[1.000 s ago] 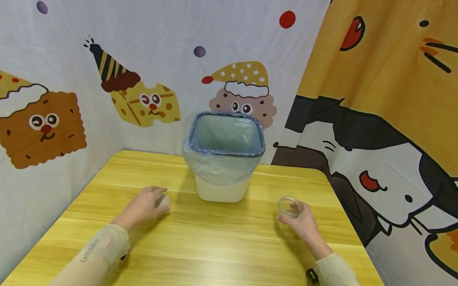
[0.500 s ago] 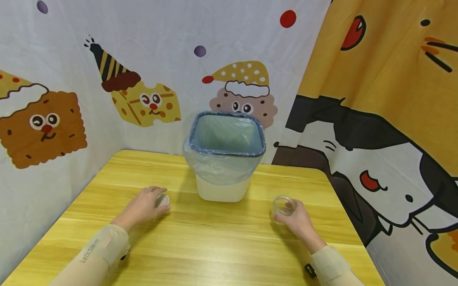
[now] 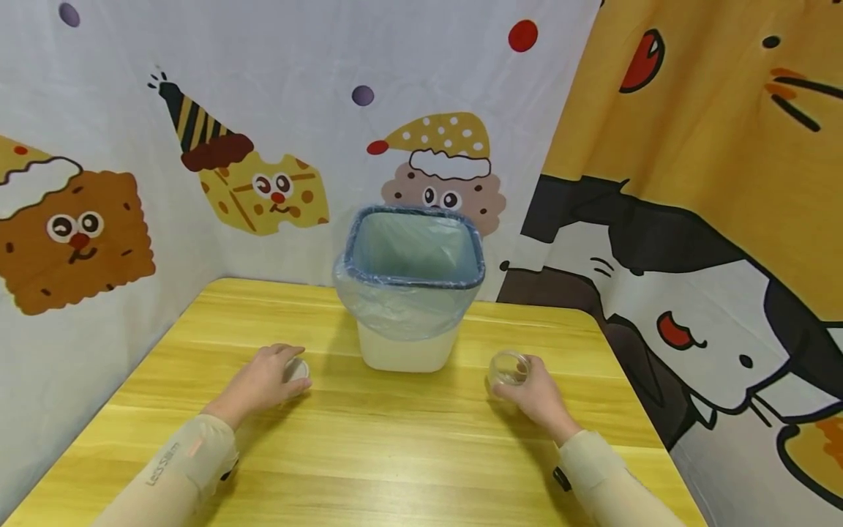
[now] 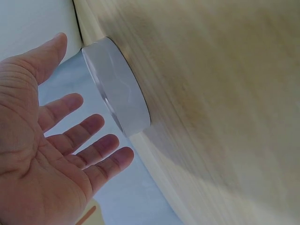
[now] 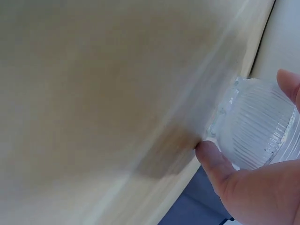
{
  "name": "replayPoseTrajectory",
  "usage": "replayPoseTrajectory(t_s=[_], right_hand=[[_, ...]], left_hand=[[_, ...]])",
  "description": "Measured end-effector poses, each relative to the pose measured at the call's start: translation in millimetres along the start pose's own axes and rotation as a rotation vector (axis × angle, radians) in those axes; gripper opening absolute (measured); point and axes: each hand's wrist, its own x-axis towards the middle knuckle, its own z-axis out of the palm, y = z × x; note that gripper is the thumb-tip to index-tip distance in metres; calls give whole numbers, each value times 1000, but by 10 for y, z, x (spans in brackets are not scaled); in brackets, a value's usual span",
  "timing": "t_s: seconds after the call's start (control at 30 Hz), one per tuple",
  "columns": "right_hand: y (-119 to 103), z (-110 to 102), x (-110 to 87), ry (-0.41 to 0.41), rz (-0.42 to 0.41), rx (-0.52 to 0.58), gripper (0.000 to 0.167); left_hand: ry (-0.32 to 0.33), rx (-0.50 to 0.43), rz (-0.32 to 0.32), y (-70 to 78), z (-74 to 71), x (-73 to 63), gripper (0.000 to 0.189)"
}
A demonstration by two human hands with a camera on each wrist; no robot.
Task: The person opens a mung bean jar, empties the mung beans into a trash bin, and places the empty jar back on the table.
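My left hand (image 3: 265, 380) is over the left half of the table with its thumb and fingers apart, around a low white round lid (image 3: 298, 369). The left wrist view shows the lid (image 4: 119, 89) lying on the wood, with loosely bent fingers (image 4: 108, 161) beside it and a gap to the thumb. On the right, my right hand (image 3: 536, 399) grips a clear glass jar (image 3: 506, 369) whose open mouth faces up. Up close the jar (image 5: 255, 124) has ribbed sides and its base is right at the tabletop, with a fingertip low against it.
A pale bin (image 3: 408, 351) lined with a translucent bag (image 3: 405, 315) and topped by a blue rim stands at the back centre of the wooden table (image 3: 395, 454), between both hands. Cartoon-printed curtains (image 3: 283, 66) hang behind the table and along its right side.
The right hand has carried the glass jar leftward and slightly farther back, nearer the bin. The left hand and the lid stay where they were.
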Motion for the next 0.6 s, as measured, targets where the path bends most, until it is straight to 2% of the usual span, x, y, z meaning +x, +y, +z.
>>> replayPoseTrajectory(t_s=[0.4,0.6], right_hand=[[-287,227,552,-11,9,-71,103],[-361,271,650,-24,43,-60,107]], left_hand=[[-14,-6,-15,-22,3,18,70],[-14,-9,-17,-20,13,31,70]])
